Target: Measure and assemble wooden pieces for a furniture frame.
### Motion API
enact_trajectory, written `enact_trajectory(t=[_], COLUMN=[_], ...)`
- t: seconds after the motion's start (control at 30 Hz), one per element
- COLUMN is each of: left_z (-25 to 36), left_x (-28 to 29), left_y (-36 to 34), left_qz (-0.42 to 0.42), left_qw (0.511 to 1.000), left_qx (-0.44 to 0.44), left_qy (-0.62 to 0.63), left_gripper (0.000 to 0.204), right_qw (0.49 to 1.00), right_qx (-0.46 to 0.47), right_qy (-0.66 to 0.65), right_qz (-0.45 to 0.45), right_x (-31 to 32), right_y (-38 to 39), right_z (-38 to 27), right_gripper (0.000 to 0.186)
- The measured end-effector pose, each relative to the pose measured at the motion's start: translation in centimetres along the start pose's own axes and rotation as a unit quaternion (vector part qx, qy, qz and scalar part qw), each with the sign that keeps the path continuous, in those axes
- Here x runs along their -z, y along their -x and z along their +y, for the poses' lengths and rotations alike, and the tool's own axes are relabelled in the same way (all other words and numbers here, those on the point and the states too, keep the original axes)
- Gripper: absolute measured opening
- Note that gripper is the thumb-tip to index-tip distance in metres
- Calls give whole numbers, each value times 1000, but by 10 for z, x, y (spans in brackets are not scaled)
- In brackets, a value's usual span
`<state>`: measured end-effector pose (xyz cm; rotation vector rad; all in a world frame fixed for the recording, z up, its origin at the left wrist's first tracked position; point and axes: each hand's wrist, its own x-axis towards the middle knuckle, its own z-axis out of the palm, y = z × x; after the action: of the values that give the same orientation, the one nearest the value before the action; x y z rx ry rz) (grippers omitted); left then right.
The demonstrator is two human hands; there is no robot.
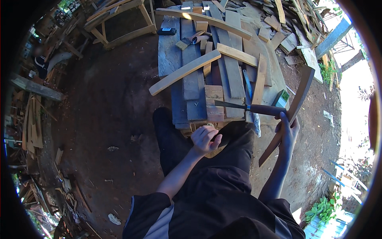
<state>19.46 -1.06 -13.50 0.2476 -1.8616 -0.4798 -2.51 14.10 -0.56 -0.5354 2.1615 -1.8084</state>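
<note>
My right hand (289,129) grips a chisel (266,110) by its dark brown handle, the flat metal blade pointing left over the bench. The same hand also holds a long, slightly curved wooden strip (301,93), which slants from upper right to lower left. Lower left of the chisel tip, my left hand (205,139) hovers above my lap with its fingers curled in and nothing visible in them. Just beyond it lies a light wooden block (215,104) on the bench's near end. My right palm is partly hidden behind the strip.
Boards cover the low bench (195,109). On it lie a paintbrush (184,43), a dark box-shaped object (166,31), a blue metal strip (247,84), a phone-like device (281,98) and loose battens (185,73). Scrap wood (290,40) heaps beyond. A wooden frame (121,24) stands far left.
</note>
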Motion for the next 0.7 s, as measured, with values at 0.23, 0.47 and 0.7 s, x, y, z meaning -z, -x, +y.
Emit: enact_trajectory(t=[0.23, 0.47, 0.7], left_z=[0, 1, 2], left_x=[0, 0, 0], left_y=[0, 0, -3], left_qz=[12, 8, 4], left_qw=[1000, 1000, 1000], left_qx=[7, 12, 12], left_qy=[3, 6, 14], left_gripper=[19, 19, 20], right_qw=[1000, 1000, 1000], right_qx=[7, 5, 8], right_qy=[-12, -14, -15], right_qz=[1, 3, -1], right_x=[-1, -1, 0], right_y=[1, 1, 3], right_z=[-5, -3, -3], right_gripper=[22, 21, 20])
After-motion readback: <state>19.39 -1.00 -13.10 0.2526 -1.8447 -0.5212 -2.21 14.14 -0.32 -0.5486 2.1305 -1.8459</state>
